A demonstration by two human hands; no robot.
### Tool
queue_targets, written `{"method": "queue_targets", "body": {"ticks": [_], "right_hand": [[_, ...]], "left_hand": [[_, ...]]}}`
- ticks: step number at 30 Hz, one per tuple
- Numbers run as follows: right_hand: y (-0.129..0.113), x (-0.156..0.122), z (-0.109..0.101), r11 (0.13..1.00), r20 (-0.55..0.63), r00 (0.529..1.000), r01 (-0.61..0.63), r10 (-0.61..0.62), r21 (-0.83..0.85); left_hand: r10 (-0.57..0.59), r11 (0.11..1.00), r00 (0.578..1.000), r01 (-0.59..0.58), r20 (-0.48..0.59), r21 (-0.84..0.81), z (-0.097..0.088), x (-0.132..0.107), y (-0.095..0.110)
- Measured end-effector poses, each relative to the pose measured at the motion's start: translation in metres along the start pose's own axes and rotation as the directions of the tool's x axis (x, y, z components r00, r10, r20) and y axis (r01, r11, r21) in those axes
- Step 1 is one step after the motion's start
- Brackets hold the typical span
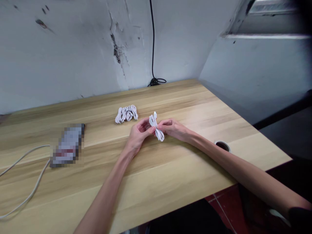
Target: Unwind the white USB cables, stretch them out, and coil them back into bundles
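A coiled white charging cable (159, 134) is held a little above the wooden table, its loops gathered at the middle and its plug pointing up. My left hand (140, 132) grips the bundle from the left, thumb against its middle. From the right, the fingers of my right hand (172, 127) pinch the same spot, where the cable is narrowest. Whether a tie goes round the middle is hidden by the fingers. Just behind my left hand lie coiled white cables (126, 114), bundled side by side on the table.
At the left on the table (102, 188) lies a blurred-out flat dark-edged object (68, 144), with a white cord (34, 191) beside it. A roll of tape (222, 145) sits beyond my right forearm. A black cable (153, 48) hangs down the wall to a coil at the back edge.
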State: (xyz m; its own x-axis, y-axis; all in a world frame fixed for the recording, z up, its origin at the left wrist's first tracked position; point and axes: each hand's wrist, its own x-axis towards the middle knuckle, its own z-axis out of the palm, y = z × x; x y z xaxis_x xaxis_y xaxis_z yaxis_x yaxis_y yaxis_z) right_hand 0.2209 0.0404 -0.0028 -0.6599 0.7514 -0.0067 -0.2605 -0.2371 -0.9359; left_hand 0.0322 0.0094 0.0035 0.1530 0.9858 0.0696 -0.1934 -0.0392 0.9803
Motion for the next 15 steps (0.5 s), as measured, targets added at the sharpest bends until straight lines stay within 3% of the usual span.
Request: {"method": "queue_targets", "body": {"ticks": [15], "right_hand": [[0.0038,0.0008,-0.0050,1.000,0.005,1.000,-0.015,0.015,-0.022]], "left_hand": [[0.023,1.000,1.000,-0.023,0.004,0.007,0.0039,-0.0007,0.0021]]}}
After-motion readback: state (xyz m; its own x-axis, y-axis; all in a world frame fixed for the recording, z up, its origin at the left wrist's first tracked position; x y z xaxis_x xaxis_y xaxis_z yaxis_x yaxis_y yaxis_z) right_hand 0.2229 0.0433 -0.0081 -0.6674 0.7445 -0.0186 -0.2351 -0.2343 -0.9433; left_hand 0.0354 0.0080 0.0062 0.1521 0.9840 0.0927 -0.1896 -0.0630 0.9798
